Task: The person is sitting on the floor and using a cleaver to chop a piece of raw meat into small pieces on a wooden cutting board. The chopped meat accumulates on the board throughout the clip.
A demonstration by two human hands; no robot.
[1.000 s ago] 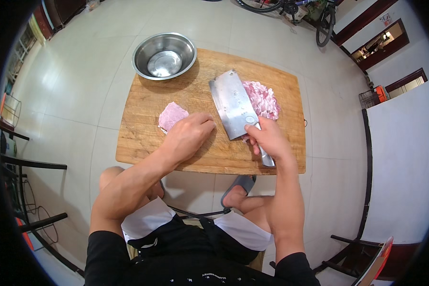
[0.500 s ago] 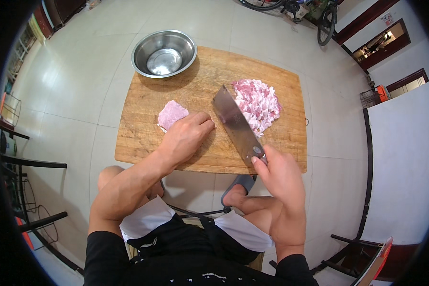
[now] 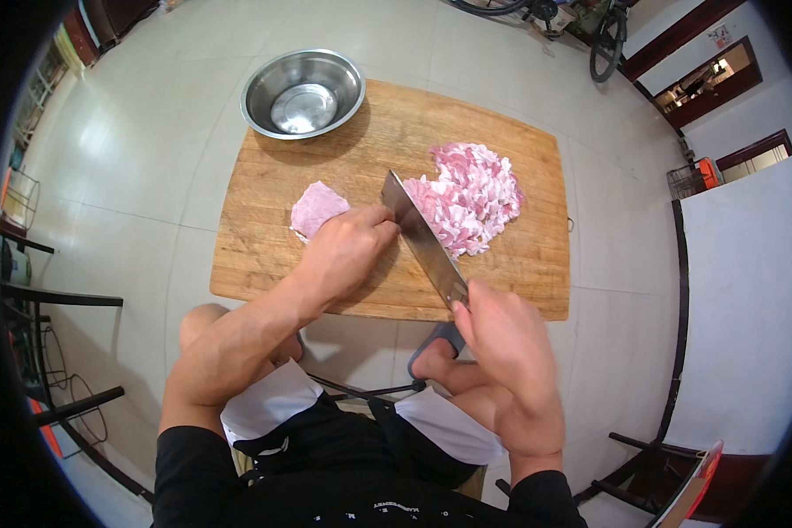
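My left hand (image 3: 350,248) is closed, its fingers curled down on the wooden cutting board (image 3: 264,264). A pale pink slab of meat (image 3: 319,209) shows beside it and runs partly under it; whatever lies under the fingertips is hidden. In my right hand (image 3: 506,334) is the handle of a broad cleaver (image 3: 425,239). The blade stands on edge, slanting away to the left, right against the curled left fingers. To the right of the blade lies a heap of pink and white cut meat (image 3: 475,198), its nearest pieces touching or almost touching the steel.
A metal bowl (image 3: 304,95), with no food in it, stands on the board's far left corner. Around the board is tiled floor (image 3: 132,176). My knees and slippered foot (image 3: 438,352) are near its front edge. Black-framed furniture (image 3: 62,299) stands left; a bicycle (image 3: 546,19) is far right.
My right hand has brought the cleaver left and tilted its blade more upright, up to the left fingers. More cut meat now shows right of the blade. My left hand has barely moved.
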